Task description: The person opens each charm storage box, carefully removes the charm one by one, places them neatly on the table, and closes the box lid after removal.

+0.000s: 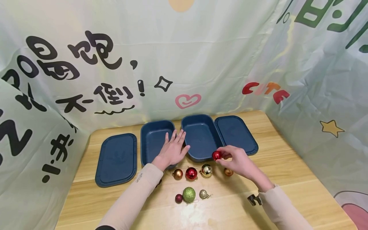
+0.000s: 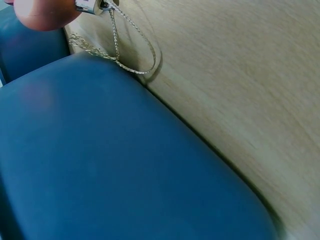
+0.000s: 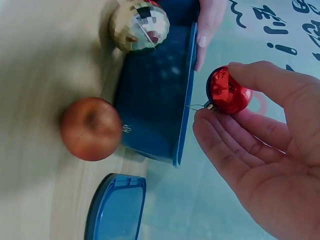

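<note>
Between thumb and fingers my right hand pinches a shiny red Christmas bauble, its cap and thin loop toward the fingertips in the right wrist view. It is held over the near right corner of the right blue container. My left hand reaches across the gap between that container and the left blue container, fingers straight and at the right container's rim. Just below lie a copper bauble, a larger red bauble, a mirrored gold bauble and an orange-gold bauble.
Nearer me sit a dark red bauble, a green glitter bauble and a small pale gold bauble. Blue lids lie at both sides, a left lid and a right lid. A printed cloth hangs behind the wooden table.
</note>
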{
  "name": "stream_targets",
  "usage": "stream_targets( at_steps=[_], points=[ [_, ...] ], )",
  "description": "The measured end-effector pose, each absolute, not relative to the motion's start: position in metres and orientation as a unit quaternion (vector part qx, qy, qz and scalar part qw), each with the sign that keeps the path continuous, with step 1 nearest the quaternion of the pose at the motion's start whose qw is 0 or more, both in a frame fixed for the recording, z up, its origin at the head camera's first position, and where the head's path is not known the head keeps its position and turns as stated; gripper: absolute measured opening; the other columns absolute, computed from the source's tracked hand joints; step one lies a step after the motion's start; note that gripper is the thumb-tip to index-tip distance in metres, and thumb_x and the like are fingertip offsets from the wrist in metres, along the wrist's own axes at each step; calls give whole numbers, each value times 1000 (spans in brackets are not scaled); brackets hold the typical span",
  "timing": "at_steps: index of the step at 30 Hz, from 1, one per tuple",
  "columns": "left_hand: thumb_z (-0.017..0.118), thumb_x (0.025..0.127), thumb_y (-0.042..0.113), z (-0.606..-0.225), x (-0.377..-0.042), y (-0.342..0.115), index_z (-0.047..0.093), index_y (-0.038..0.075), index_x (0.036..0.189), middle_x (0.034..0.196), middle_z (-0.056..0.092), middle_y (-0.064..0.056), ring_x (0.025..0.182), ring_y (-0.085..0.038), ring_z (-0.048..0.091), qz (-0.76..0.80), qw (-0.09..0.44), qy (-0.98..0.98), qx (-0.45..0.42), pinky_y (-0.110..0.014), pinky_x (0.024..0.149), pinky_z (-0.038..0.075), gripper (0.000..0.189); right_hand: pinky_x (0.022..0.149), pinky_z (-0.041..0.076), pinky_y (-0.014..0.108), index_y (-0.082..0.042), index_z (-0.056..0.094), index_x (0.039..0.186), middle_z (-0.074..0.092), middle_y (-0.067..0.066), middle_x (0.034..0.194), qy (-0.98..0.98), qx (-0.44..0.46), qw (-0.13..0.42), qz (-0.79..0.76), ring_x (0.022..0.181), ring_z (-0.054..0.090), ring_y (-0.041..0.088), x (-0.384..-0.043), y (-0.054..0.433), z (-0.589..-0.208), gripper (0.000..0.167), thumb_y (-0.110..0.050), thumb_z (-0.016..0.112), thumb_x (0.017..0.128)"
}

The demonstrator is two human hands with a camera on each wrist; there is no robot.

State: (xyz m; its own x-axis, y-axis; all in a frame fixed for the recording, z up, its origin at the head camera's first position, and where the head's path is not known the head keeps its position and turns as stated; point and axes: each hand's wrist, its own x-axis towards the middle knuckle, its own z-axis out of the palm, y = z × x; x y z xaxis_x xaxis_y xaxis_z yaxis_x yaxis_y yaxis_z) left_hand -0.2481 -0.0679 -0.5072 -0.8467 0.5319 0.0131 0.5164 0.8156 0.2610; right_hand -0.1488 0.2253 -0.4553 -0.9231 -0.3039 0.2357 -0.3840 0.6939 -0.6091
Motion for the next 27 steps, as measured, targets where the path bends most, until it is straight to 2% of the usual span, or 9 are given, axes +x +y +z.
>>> stream_targets(
  at_steps=[12, 17, 27],
  points=[
    [29, 113, 56, -508, -248, -67, 17, 11, 170, 179, 14, -9, 166, -34, 4, 128, 30, 953, 273, -66, 130, 3, 74, 73, 64, 34, 0, 76, 118, 77, 3, 100, -916, 195, 66, 343, 82, 75, 18, -116, 231, -470, 36, -6, 87, 83],
    [24, 113, 59, -509, -249, -68, 13, 13, 171, 179, 13, -8, 166, -33, 2, 119, 33, 955, 271, -66, 131, 3, 75, 73, 64, 32, 1, 76, 117, 77, 2, 100, -914, 195, 66, 351, 81, 74, 14, -105, 232, -472, 37, -4, 88, 82],
    [26, 113, 57, -507, -248, -67, 14, 13, 171, 179, 13, -8, 166, -32, 2, 121, 34, 954, 271, -66, 130, 2, 74, 71, 63, 29, -2, 77, 114, 75, -1, 97, -916, 213, 63, 335, 80, 72, 14, -85, 235, -476, 37, -9, 90, 80]
  ],
)
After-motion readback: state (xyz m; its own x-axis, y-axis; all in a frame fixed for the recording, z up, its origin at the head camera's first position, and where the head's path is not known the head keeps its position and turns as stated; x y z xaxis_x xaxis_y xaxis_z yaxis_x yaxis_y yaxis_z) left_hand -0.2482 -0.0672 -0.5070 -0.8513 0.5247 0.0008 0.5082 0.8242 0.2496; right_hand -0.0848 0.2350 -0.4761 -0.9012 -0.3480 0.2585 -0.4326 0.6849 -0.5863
